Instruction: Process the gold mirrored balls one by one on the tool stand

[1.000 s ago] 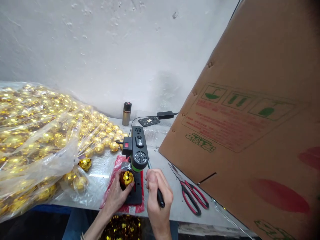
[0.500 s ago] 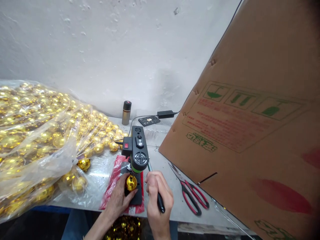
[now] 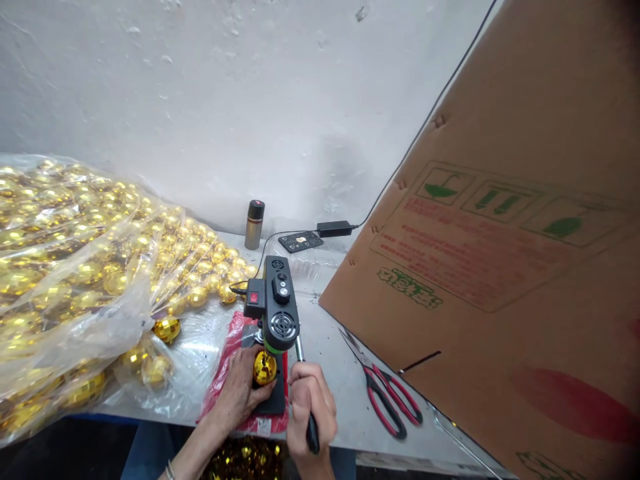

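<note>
Under the drill head (image 3: 280, 313) sits a gold ball (image 3: 264, 367), and we hold it there with our left hand (image 3: 240, 393) — fingers curled around its left side, thumb against it, steadying it on the black base (image 3: 274, 402). We judge the grip is meant to stop the faceted ball from rolling or spinning under the bit; the bit itself is hidden behind the head, so we cannot tell whether it touches the ball.

Our right hand (image 3: 306, 407) is closed in a fist on the lever (image 3: 306, 393), whose steel rod runs up to the press while its black handle sticks out below the fist. That leaves one hand for feed and one for the workpiece.

A red sheet (image 3: 227, 353) lies under the base, perhaps to catch chips or keep it from sliding. Just left, a clear bag (image 3: 75, 267) of more gold balls spills open toward the press, within easy reach. Right of the lever lie red scissors (image 3: 387, 400), apart from our hands, and a big carton (image 3: 500, 280) leans over that side. At the wall stand a small bottle (image 3: 254, 224), a keypad (image 3: 300, 241) and a power brick (image 3: 334, 229), well clear of the work — the cable runs from there to the press.
</note>
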Tool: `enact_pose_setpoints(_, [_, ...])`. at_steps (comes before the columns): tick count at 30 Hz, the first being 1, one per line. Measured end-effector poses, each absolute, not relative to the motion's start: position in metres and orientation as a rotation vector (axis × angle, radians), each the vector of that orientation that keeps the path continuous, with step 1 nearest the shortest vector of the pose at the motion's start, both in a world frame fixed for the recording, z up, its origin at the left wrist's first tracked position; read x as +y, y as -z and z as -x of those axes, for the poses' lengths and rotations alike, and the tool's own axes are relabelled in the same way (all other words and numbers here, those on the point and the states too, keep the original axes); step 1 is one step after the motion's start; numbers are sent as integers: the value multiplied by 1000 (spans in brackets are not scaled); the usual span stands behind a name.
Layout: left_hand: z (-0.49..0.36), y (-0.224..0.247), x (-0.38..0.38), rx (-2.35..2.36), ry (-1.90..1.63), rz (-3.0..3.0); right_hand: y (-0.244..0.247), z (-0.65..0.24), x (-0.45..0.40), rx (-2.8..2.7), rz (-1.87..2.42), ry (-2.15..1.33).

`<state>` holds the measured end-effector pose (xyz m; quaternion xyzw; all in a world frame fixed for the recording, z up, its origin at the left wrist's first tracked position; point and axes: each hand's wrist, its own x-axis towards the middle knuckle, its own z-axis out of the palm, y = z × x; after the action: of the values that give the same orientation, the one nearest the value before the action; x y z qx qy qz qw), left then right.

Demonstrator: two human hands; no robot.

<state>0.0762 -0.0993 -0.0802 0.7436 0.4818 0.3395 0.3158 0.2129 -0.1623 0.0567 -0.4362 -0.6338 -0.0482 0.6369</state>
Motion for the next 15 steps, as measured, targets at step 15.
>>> enact_pose_setpoints(15, [-78,87,-101,1255,-929,-1990,-21,-212,-160,-1371,1042,163])
